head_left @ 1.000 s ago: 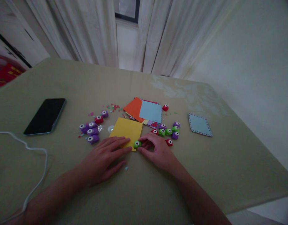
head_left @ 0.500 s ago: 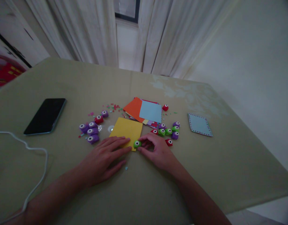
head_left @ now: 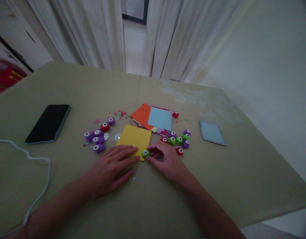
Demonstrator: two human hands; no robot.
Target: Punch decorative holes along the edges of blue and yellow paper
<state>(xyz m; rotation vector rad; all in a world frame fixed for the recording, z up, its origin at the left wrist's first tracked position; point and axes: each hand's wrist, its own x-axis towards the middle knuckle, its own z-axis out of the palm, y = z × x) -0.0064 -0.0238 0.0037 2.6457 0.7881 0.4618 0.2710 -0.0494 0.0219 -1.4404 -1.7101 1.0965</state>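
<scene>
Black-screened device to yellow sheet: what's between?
Head view: purple one-eyed toys, a red toy, confetti bits and shiny clear pieces lie between the device and the yellow sheet.

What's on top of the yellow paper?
The left hand covers the near left of the yellow paper; the right hand holds a one-eyed green piece at the near right corner. The paper beneath is hidden.

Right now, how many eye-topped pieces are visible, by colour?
Purple pieces: 8
Red pieces: 4
Green pieces: 4, counting the one at the right hand
Total: 16
</scene>
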